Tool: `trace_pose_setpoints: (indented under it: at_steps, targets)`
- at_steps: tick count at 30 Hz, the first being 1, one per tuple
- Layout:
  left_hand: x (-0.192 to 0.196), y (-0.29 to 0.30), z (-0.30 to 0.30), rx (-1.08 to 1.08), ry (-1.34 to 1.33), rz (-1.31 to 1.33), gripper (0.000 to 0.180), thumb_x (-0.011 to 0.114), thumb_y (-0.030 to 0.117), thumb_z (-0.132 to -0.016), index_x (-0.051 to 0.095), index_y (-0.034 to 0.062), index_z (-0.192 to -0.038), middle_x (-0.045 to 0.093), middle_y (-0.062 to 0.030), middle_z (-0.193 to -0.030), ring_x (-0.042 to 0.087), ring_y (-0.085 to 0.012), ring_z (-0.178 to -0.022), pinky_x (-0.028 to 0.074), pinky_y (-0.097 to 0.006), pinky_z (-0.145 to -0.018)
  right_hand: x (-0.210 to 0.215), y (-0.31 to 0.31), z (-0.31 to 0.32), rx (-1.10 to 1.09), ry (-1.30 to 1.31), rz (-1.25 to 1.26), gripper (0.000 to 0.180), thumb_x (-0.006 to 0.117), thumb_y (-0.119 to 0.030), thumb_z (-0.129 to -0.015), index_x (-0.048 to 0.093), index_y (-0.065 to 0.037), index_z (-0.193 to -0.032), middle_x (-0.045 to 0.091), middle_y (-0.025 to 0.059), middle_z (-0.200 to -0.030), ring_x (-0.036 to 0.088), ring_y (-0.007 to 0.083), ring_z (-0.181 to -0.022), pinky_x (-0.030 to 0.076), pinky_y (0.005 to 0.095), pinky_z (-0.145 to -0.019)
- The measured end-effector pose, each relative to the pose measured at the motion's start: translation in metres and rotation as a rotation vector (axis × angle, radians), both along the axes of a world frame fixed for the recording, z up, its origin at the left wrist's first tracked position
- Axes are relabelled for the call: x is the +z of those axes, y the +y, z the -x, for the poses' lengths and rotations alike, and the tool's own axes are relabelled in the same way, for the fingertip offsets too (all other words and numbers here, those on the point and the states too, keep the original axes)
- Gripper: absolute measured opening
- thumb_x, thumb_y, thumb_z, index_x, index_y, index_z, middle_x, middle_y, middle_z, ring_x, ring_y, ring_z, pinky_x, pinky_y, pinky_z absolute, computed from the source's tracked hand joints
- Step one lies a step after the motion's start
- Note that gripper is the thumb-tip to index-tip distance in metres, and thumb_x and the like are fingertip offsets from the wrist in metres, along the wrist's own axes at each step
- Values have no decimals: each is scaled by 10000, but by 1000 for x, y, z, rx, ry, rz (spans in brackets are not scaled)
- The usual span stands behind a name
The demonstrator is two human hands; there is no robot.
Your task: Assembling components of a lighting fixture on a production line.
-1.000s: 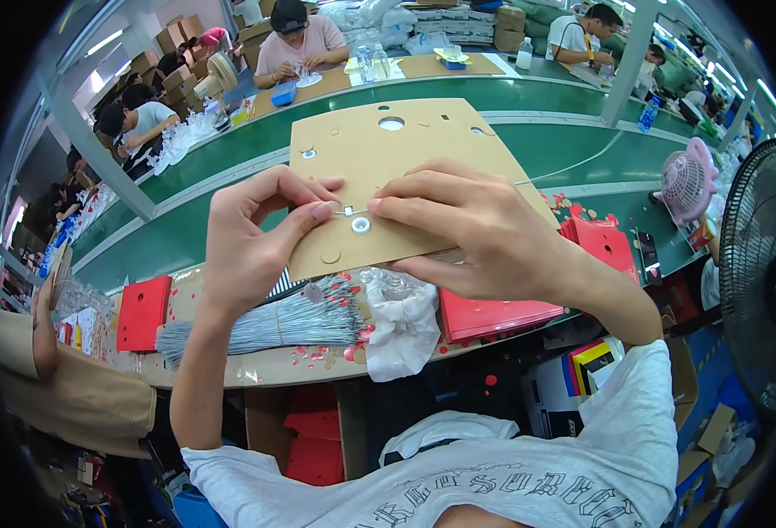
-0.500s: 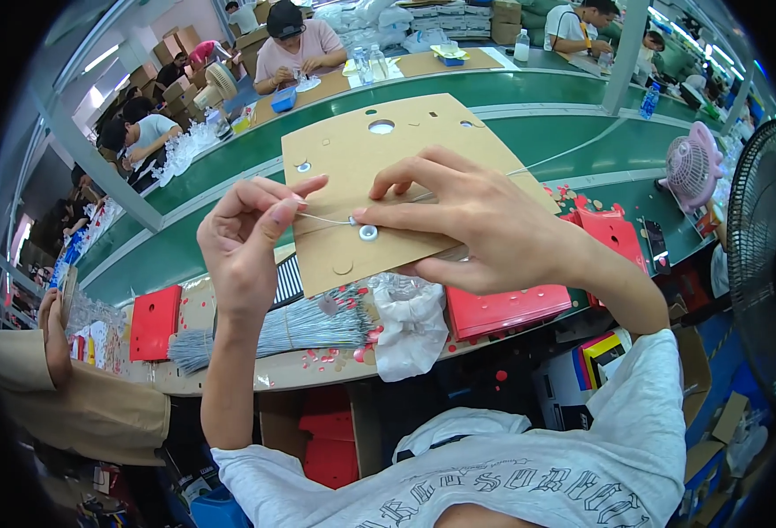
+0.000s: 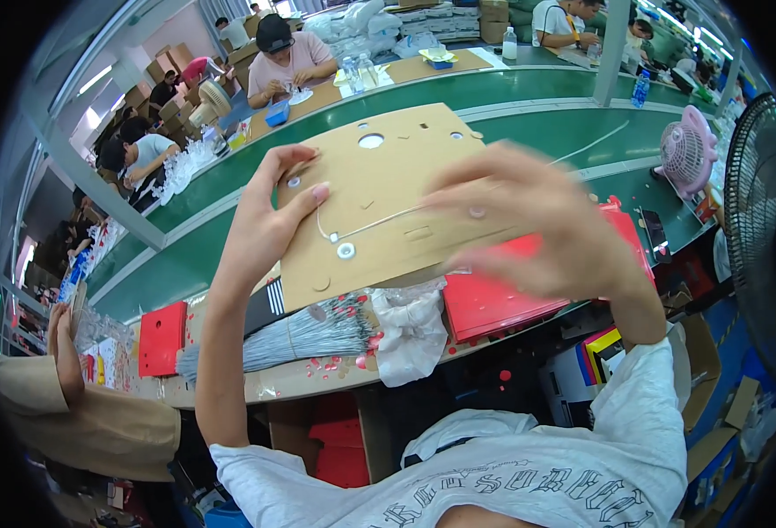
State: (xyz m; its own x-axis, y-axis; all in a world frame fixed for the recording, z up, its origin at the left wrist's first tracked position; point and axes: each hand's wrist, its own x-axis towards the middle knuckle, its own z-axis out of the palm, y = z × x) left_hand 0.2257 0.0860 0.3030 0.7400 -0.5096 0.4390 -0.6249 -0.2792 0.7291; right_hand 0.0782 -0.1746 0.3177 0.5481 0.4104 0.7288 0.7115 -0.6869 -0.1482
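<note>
My left hand [image 3: 269, 207] grips the left edge of a brown cardboard piece [image 3: 388, 172], its thumb on the face and the other fingers partly behind. Several holes, some with white eyelets, dot the cardboard. A thin white cord [image 3: 377, 227] comes out by a small white fitting next to a white eyelet [image 3: 345, 251], with a short loop rising to my left thumb. Over the cardboard's right half, my right hand [image 3: 555, 233] is smeared by motion. The cord passes under or through its fingers and reappears beyond it; whether they grip it is unclear.
Below the cardboard lie a bundle of grey wire-like strands [image 3: 286, 339], crumpled white material [image 3: 408, 339] and red pieces [image 3: 485, 308]. Another red piece [image 3: 161, 339] stands left. A phone [image 3: 654, 231], pink fan [image 3: 687, 151] and black fan [image 3: 762, 220] are right. Co-workers sit beyond the green belt [image 3: 529, 79].
My left hand has gone from pinching the cord's end to holding the cardboard's edge. My right hand has lifted from the eyelet area and moved right. The cardboard has shifted slightly left.
</note>
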Motion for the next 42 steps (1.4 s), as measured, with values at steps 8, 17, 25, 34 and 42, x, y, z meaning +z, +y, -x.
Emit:
trace_pose_setpoints:
  at_steps: [8,17,25,34,42]
  targets:
    - [44,-11,36,124,-538,-326,356,682,196,-888,638,45,-1208,461,-187,-1471,366,-369,-1413,307,-451,-1145,-41,-97,0,-436,657,-731,552,474,-416,-1023,582,61,-1279,730,156,-957,673,126,-674,500,241,-565]
    - [35,-45,51,-202,-306,-737,545,510,330,-990,414,124,-1486,325,-135,-1572,274,-337,-1460,225,-412,-1181,11,-138,-96,144,223,-1260,348,549,-218,-1007,607,-72,-1318,669,38,-1045,565,86,-831,466,258,-793]
    - [35,-49,41,-92,-439,-579,386,634,194,-908,608,48,-1264,546,-147,-1309,539,-314,-1193,409,-388,-1034,22,-79,-110,-75,628,-361,259,603,-127,-911,750,-101,-1123,669,9,-793,583,53,-716,509,270,-628]
    - [13,-45,43,3,-609,-581,595,554,293,-941,410,34,-1457,385,-177,-1512,350,-341,-1396,270,-415,-1156,37,-67,-85,-37,447,130,211,638,8,-805,779,-54,-950,661,55,-822,627,164,-759,527,312,-648]
    - [15,-53,48,-73,-574,-650,623,517,349,-954,391,13,-1463,389,-174,-1512,334,-324,-1413,240,-405,-1171,17,-36,-91,79,192,212,207,679,-8,-817,756,-47,-1005,598,114,-773,602,259,-727,480,363,-645]
